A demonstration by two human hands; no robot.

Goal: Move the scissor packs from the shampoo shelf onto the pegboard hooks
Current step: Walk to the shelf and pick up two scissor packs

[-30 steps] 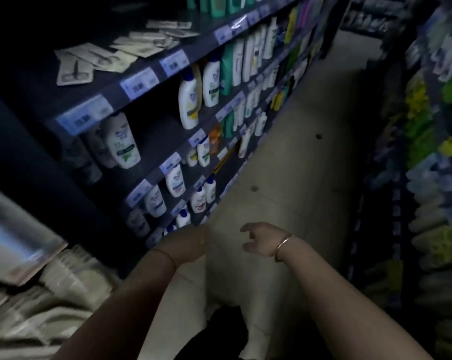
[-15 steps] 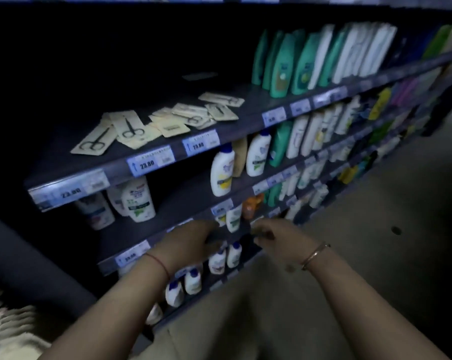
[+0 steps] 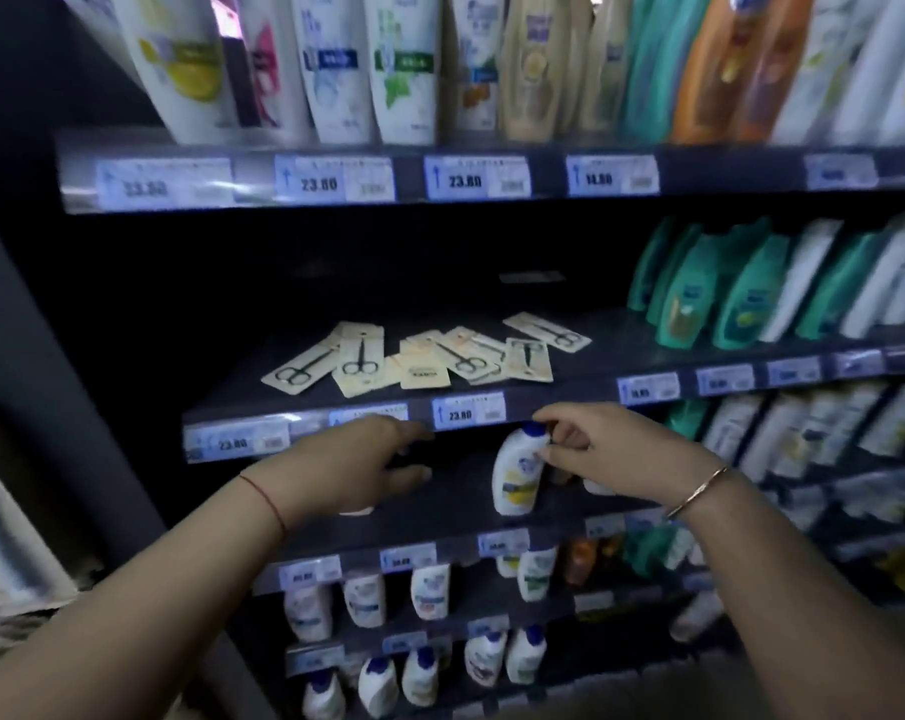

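Head view: the rail tag (image 3: 468, 410) under the scissor packs (image 3: 424, 358) reads 23.80, and an upper tag (image 3: 611, 176) reads 14.80. Bottle labels are too blurred to read. The packs lie in an overlapping heap on the middle shelf (image 3: 622, 348), just above both hands. The left hand (image 3: 357, 465) is released, fingers extended and empty. The right hand (image 3: 614, 449) is loosely curled and empty, in front of a white bottle (image 3: 513, 485).

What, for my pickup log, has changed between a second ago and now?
Both the left hand and the right hand rose from low over the aisle floor to the front edge of the shelf holding the scissor packs. Nothing was gripped or released. The packs lie in the same loose pile, untouched.
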